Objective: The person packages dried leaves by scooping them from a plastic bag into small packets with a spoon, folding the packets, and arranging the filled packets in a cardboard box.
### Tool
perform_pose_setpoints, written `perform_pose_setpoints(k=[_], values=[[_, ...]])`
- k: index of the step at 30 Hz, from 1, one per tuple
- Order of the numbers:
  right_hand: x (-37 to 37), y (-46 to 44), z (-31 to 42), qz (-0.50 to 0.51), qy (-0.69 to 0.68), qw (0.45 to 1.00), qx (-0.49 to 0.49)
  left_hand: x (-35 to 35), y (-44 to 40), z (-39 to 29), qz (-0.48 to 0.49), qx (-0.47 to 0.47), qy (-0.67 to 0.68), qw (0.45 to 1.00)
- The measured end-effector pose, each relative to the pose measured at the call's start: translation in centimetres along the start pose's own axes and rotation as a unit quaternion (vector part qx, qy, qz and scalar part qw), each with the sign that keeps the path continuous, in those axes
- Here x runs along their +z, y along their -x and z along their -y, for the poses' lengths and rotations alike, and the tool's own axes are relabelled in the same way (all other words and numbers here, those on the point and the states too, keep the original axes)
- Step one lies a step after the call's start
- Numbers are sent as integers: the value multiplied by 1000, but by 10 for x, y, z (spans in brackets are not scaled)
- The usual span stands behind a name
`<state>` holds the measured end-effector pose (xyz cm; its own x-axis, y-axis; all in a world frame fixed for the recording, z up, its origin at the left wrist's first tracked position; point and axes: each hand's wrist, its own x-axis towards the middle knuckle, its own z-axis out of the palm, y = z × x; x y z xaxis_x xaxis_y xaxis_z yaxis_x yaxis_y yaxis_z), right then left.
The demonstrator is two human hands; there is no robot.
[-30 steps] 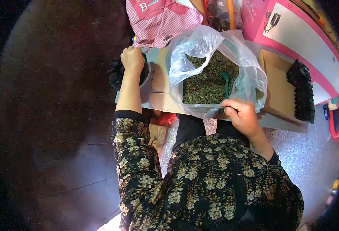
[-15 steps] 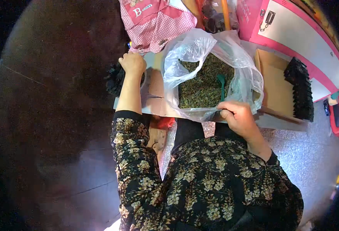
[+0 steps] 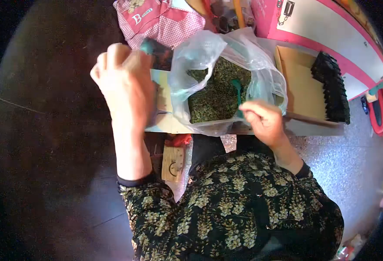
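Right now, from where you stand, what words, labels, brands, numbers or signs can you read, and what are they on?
"B", on the pink-checked cloth; the smaller letters beside it are too blurred to read.
Pale lettering on the pink panel behind the bag: too blurred to read.

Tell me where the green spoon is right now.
In the head view, the green spoon lies on the dried leaves in the plastic bag, right of centre, handle toward the right hand.
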<state>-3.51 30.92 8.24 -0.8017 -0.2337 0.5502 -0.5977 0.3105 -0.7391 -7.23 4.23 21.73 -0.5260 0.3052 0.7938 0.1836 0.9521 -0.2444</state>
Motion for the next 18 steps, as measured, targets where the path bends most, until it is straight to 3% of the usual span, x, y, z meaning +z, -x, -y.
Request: perform_pose_setpoints(k=[2, 8, 12, 18], values=[[-5, -8, 10, -79, 8, 995, -56, -17, 3, -38, 13, 81, 90, 993], [-18, -24, 28, -122, 59, 980, -147, 8, 18, -100, 50, 196, 243, 949], [-18, -17, 17, -65, 25, 994, -86, 22, 27, -116, 29, 216, 287, 933], [-16, -11, 9, -69, 79, 992, -65, 29, 29, -119, 42, 227, 307, 923]])
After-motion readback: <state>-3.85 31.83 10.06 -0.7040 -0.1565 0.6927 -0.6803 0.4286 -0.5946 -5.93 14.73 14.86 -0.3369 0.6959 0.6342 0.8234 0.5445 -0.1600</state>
